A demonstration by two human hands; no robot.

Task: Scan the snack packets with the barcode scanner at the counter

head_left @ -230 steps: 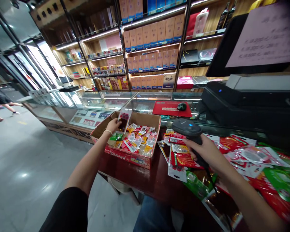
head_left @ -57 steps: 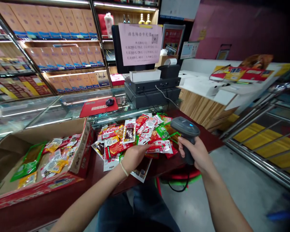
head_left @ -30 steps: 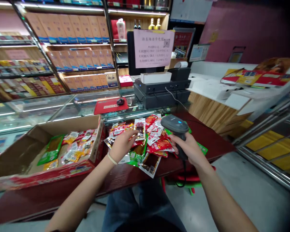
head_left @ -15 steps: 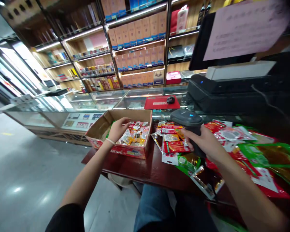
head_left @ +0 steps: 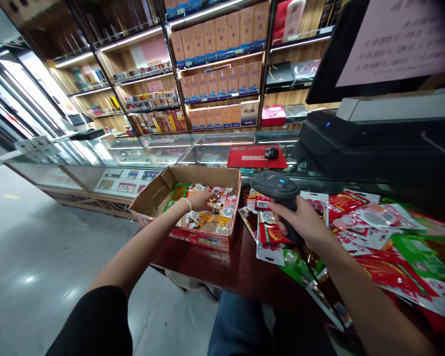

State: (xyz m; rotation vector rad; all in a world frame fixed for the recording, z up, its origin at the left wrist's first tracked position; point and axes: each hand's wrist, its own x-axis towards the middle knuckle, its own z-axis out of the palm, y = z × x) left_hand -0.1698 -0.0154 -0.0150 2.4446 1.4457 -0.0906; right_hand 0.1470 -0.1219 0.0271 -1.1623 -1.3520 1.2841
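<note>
My right hand (head_left: 307, 221) is wrapped round the handle of a black barcode scanner (head_left: 276, 185) with a small blue light on top. The scanner is held over a pile of red and white snack packets (head_left: 271, 232) on the dark table. Inside a cardboard box (head_left: 154, 195), my left hand (head_left: 201, 200) reaches down with fingers stretched out over small wrapped snack packets (head_left: 207, 217). Its fingertips are at the packets; whether they pinch one is hard to make out. A green packet (head_left: 178, 194) lies in the box behind that wrist.
More red, white and green packets (head_left: 389, 262) lie to the right. A red mouse mat (head_left: 241, 157) with a black mouse (head_left: 271, 153) rests on the glass counter (head_left: 155, 153). At the right stands a monitor (head_left: 328, 54) bearing a pink notice. Boxed shelves (head_left: 222, 39) line the back.
My left hand has moved down and right, deeper into the box among the small packets. The scanner in my right hand has shifted a little left. The view has turned slightly.
</note>
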